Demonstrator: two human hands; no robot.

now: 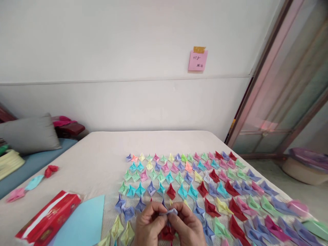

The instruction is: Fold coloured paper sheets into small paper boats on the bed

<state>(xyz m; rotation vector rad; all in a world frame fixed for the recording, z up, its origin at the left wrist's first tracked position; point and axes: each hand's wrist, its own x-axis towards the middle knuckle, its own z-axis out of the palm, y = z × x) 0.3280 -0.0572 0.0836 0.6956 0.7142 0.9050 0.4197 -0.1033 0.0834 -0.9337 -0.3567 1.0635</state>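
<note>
Between the fingertips of both my hands is a small piece of folded pale purple paper (172,212). My left hand (149,223) pinches its left end, and my right hand (188,223) pinches the right end. Thumbs and forefingers nearly meet at the middle. Around and beyond the hands, rows of small folded paper boats lie on the table, among them a red boat (171,192), a cyan boat (182,191) and a purple boat (151,188). Part of a dark red boat (167,233) shows below, between my hands. My palms hide several others.
A red packet (50,218) lies on light blue paper sheets (82,222) at the left of the cloth-covered table (107,147). Three crumpled paper pieces lie near its left edge, including a red one (51,171). A pink note (198,60) is taped to the wall.
</note>
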